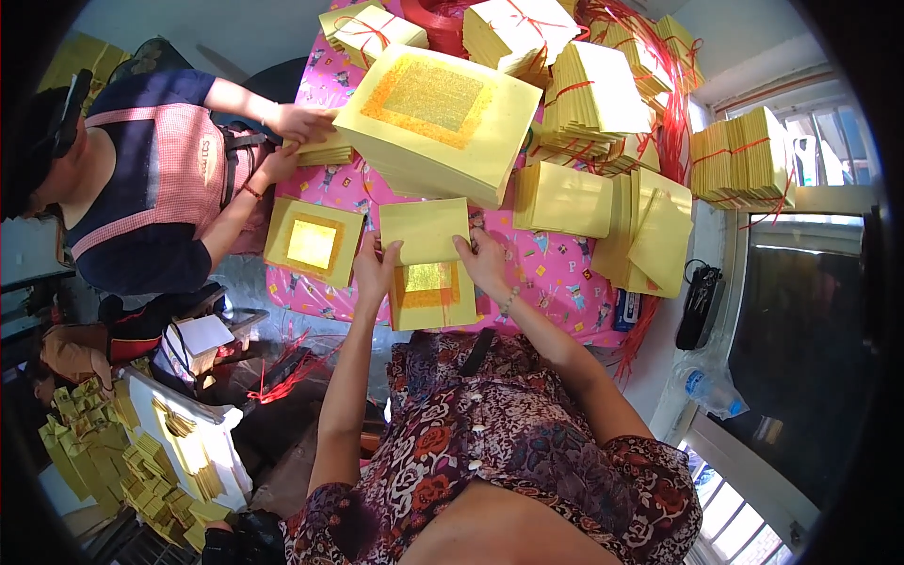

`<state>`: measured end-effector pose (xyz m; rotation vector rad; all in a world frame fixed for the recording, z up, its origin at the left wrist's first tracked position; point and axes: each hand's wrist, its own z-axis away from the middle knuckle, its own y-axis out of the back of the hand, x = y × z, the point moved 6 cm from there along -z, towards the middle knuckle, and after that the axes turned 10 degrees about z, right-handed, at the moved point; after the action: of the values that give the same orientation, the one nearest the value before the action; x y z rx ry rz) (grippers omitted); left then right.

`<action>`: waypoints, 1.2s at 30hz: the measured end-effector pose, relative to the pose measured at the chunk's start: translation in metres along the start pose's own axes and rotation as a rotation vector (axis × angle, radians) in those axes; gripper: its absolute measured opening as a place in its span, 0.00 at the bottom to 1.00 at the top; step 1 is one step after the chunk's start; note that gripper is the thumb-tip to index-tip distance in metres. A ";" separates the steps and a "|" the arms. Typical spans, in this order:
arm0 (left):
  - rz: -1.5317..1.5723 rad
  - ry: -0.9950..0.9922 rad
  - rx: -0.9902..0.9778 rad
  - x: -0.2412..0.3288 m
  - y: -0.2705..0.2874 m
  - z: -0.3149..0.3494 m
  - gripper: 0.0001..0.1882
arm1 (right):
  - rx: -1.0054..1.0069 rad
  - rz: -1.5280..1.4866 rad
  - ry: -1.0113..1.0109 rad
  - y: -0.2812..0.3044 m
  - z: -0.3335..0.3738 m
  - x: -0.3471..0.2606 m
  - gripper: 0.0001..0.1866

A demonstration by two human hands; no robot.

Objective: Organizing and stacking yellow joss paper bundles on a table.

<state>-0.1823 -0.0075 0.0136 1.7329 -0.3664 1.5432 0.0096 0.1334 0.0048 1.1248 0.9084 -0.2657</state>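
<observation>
My left hand [379, 266] and my right hand [484, 260] hold the two side edges of a yellow paper sheet [424, 229], thumbs on top and fingers closed at its sides. Its plain part lies over or just above a yellow sheet with a gold foil panel [430, 279]; whether the two are one folded sheet I cannot tell. To the left lies another yellow sheet with a gold square and orange border [312, 241]. Just beyond my hands stands a tall stack of yellow paper [428, 104], a gold panel on its top sheet.
A pink patterned cloth [565, 268] covers the table. Folded yellow papers [563, 200] lie at right, with bundles tied in red string [598, 89] behind. A co-worker's hands [292, 137] touch a small yellow stack at left. A plastic bottle [713, 394] lies by the window.
</observation>
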 end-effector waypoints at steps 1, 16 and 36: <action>-0.004 0.002 0.015 -0.001 0.001 0.000 0.15 | 0.004 0.006 0.010 0.001 -0.001 -0.001 0.19; -0.119 0.025 0.108 0.007 -0.008 0.010 0.16 | -0.059 0.072 -0.053 0.014 -0.002 0.002 0.20; -0.193 0.071 0.143 0.002 -0.014 0.005 0.19 | 0.003 0.144 -0.021 0.010 -0.005 0.012 0.22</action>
<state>-0.1694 -0.0012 0.0107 1.7601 -0.0517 1.5153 0.0214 0.1451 0.0021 1.1817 0.8048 -0.1603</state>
